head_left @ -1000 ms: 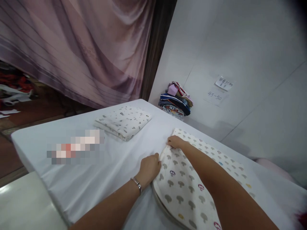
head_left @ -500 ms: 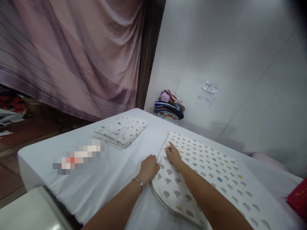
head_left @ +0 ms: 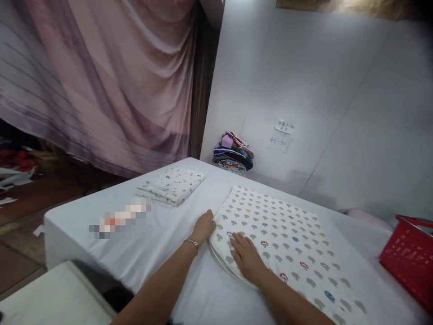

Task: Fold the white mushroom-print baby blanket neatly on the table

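A white cloth [head_left: 280,225] printed with grey and coloured mushroom shapes lies spread in layers over the white-covered table [head_left: 162,271]. My left hand [head_left: 204,225], with a bracelet at the wrist, is closed at the cloth's left edge, its fingertips partly hidden. My right hand [head_left: 248,258] lies flat on the cloth near its rounded front-left corner, fingers stretched out and holding nothing. Farther back to the left rests a folded white cloth [head_left: 174,185] with small dark prints.
A blurred-out item [head_left: 120,219] lies on the table's left part. Folded fabrics [head_left: 233,151] are stacked by the wall, under paper notes [head_left: 279,143]. A red basket [head_left: 409,257] stands at the right. A pale surface [head_left: 50,298] sits front left, below a pink curtain [head_left: 135,81].
My right hand has come from the cloth's far left edge back towards me and flattened out. The left hand stays at the edge. The cloth looks smoother, and more of the basket shows.
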Action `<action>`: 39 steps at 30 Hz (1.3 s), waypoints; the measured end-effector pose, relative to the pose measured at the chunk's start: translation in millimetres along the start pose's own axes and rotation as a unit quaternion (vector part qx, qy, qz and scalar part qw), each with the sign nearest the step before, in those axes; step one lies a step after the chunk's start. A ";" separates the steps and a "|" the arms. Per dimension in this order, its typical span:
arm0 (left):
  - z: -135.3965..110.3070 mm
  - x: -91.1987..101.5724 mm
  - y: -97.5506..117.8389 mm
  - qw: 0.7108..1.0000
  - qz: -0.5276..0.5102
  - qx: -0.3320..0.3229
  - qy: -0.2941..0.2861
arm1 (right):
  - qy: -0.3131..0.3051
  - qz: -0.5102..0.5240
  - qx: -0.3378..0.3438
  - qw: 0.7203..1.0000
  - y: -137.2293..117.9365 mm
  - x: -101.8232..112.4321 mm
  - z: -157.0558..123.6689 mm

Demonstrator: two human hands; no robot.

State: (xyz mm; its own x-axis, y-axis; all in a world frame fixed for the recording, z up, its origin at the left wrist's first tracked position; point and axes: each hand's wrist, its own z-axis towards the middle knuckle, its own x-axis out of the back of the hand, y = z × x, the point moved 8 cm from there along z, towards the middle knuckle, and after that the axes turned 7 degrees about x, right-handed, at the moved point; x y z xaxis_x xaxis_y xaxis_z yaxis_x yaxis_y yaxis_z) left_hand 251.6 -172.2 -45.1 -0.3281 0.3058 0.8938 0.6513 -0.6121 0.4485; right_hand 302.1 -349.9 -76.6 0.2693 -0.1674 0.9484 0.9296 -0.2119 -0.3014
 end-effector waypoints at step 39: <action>-1.6 -18.8 -10.4 0.996 -0.054 0.016 -0.067 | -0.017 -0.066 -0.195 0.978 130.9 13.8 179.4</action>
State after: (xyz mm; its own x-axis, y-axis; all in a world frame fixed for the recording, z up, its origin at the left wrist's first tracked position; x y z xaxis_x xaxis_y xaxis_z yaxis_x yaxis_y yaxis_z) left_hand 249.9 -172.8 -66.6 -0.3056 0.4643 0.8313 0.6388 -0.5475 0.5406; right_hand 472.7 -207.3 -85.3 0.1688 -0.0828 0.9822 0.7914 -0.5826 -0.1851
